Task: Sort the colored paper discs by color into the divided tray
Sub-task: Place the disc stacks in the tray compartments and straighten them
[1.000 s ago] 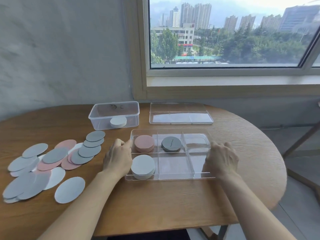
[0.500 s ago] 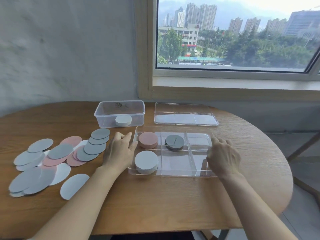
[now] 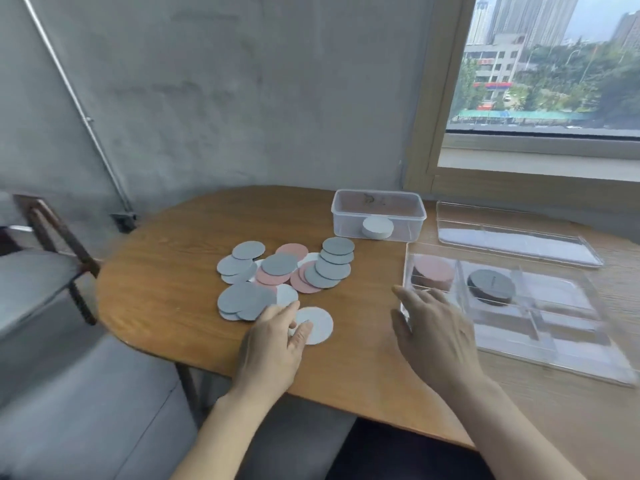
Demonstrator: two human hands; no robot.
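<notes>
Loose paper discs (image 3: 277, 271) in grey, pink and white lie in an overlapping pile on the wooden table. One white disc (image 3: 317, 323) sits apart at the pile's near edge. My left hand (image 3: 273, 344) touches it, thumb lying on its near-left rim and fingers straight. The clear divided tray (image 3: 554, 362) stands to the right. It holds a pink stack (image 3: 433, 271) and a dark grey stack (image 3: 491, 285) in its far compartments. My right hand (image 3: 436, 334) hovers open with spread fingers over the tray's near-left corner, hiding that compartment.
A clear plastic box (image 3: 377, 202) with a white stack (image 3: 377, 227) inside stands behind the pile. A clear lid (image 3: 512, 237) lies behind the tray. The table's rounded left edge drops off beside a grey chair (image 3: 45, 271).
Both hands have let go of the tray's ends. My left hand moved left onto the lone white disc, my right hand came to the tray's left end, and my view swung left.
</notes>
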